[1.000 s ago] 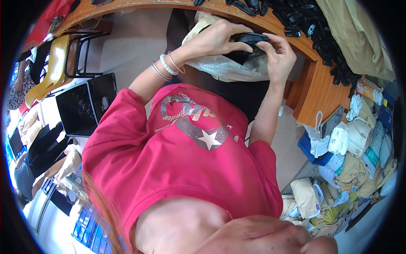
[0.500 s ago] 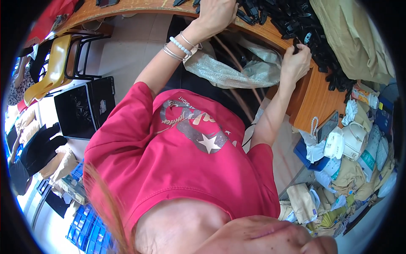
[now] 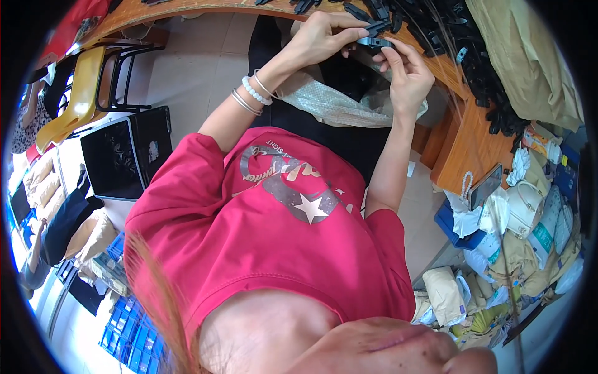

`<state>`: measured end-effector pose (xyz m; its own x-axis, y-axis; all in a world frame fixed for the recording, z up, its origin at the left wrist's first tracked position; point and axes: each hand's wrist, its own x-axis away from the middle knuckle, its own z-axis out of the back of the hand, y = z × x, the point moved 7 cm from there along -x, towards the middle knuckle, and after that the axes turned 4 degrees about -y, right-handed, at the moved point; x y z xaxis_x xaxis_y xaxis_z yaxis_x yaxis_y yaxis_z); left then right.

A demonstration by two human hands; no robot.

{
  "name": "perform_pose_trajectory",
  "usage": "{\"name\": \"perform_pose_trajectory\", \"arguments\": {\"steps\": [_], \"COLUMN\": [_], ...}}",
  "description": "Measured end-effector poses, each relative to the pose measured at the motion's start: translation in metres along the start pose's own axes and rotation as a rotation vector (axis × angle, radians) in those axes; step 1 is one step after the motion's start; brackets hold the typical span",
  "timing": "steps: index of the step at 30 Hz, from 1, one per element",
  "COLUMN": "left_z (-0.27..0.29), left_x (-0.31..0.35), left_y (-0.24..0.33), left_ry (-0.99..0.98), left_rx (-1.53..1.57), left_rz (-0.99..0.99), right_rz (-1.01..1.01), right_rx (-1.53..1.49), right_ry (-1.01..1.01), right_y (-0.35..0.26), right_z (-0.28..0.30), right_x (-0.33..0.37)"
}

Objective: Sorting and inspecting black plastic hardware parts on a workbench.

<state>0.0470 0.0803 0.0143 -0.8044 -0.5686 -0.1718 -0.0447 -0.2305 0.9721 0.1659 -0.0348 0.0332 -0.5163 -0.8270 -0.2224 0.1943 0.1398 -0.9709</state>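
Wooden desk [image 3: 479, 144] arcs ahead; above the pale sack [image 3: 330, 103], your left hand [image 3: 322, 41] and right hand [image 3: 408, 80] pinch the black part [image 3: 375, 42] — likely light, stiff — best held by its ends.

Both arms were stretched forward from the body, and the two hands came close together. The left forearm [image 3: 223, 129] went slantwise toward the right, and the left hand [image 3: 319, 42] followed nearly the same line from the wrist, with its thumb pressed toward the forefinger. The right forearm [image 3: 391, 149] went almost straight forward. The right hand [image 3: 408, 81] leaned to the left, its fingers bent, thumb and forefinger in a pinch. The fingertips of both hands were near each other.
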Motion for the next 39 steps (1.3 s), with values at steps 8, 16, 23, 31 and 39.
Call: {"name": "perform_pose_trajectory", "arguments": {"steps": [8, 16, 23, 31, 39], "left_z": [-0.004, -0.008, 0.004, 0.023, 0.0], "left_x": [0.012, 0.018, 0.006, -0.028, -0.024], "left_y": [0.02, 0.021, 0.025, -0.004, 0.038], "left_ry": [0.007, -0.04, 0.026, 0.11, 0.049], "left_rx": [-0.221, -0.152, 0.024, 0.095, -0.707], "left_rz": [-0.168, -0.096, 0.022, 0.219, -0.31], "right_rz": [0.068, -0.034, 0.26, 0.403, 0.317], "right_rx": [-0.12, 0.005, 0.452, 1.307, 0.41], "right_ry": [0.055, 0.028, 0.061, 0.035, 0.266], "right_y": [-0.001, 0.005, -0.016, -0.011, -0.021], "right_z": [-0.009, -0.004, 0.018, 0.045, 0.052], "right_x": [0.007, 0.009, -0.023, -0.082, -0.044]}}
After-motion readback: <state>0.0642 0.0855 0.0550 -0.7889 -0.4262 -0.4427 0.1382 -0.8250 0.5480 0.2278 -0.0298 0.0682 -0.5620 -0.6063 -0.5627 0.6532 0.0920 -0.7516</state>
